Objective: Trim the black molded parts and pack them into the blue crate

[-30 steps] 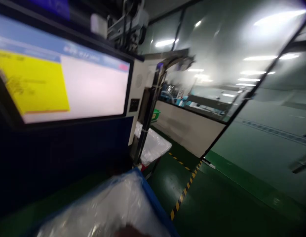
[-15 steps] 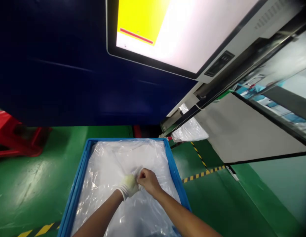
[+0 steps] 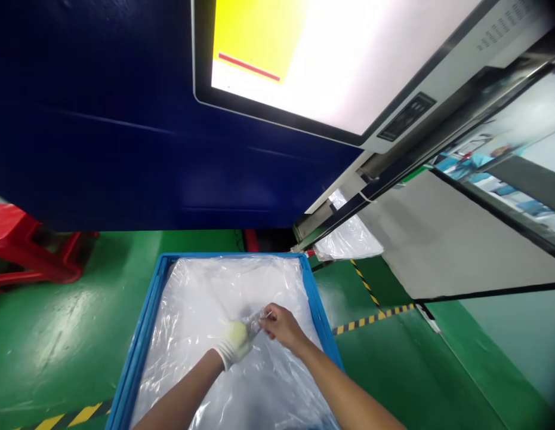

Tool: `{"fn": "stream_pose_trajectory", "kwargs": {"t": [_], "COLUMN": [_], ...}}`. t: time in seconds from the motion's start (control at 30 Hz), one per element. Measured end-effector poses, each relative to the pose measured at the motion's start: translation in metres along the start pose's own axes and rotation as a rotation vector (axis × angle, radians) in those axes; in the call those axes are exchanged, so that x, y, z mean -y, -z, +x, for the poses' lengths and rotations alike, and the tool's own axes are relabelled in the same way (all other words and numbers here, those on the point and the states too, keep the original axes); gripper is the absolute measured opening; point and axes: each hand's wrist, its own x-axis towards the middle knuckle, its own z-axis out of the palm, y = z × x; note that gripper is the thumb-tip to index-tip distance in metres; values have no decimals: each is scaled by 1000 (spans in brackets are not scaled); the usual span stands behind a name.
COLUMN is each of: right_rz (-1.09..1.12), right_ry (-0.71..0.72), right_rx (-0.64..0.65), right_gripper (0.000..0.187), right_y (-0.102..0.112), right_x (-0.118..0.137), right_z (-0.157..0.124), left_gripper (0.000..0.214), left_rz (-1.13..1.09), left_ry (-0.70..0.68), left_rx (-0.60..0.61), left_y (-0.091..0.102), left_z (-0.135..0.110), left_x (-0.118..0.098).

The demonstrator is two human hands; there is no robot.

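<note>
My left hand [image 3: 234, 341], in a white glove with a pale yellow palm, is closed around one end of a small clear plastic bag [image 3: 255, 323]. The bare fingers of my right hand [image 3: 281, 325] pinch the bag's other end. What the bag contains, if anything, is too small and blurred to make out. Both hands are over a large blue crate [image 3: 321, 304]. Loose clear plastic film [image 3: 264, 388] covers the white contents of the crate, wrinkled and shiny beneath my wrists.
Ahead rises a dark blue machine panel [image 3: 125, 167] with a lit screen [image 3: 331, 65]. A red stool [image 3: 31, 251] stands at left. Clear plastic bags [image 3: 349, 236] hang by the machine's right edge, near a grey board [image 3: 456, 245]. Yellow-black tape [image 3: 371, 319] marks the green floor.
My right hand has drawn a little away to the right from my left, so more of the clear bag shows between them. The view has shifted slightly.
</note>
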Motion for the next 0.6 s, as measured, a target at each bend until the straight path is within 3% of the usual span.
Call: {"fn": "stream_pose_trajectory", "kwargs": {"t": [0.1,0.2,0.27,0.37,0.47,0.6], "right_rz": [104,88,19,-120,-236,-307], "right_ry": [-94,-133,-102,66,268,383], "right_rx": [-20,-83,-152,-221,-121,54], "right_gripper": [25,31,29,21,14,12], "right_y": [-14,-18,-18,-19,-23,-23], "right_x": [-17,-26,-26,-19,-13,-10], "right_z": [7,9,6,-5,-20,-29], "left_gripper": [51,63,71,69,53,31], "left_rz": [-43,-153,-233,-309,-307,-190], "left_ry": [79,191,272,351,335,287], "left_rx": [-18,35,113,229,270,270], "left_y": [-2,1,7,20,31,29], "left_z": [0,3,8,17,26,31], "left_x": [-2,-5,-7,-10,-14,-16]}}
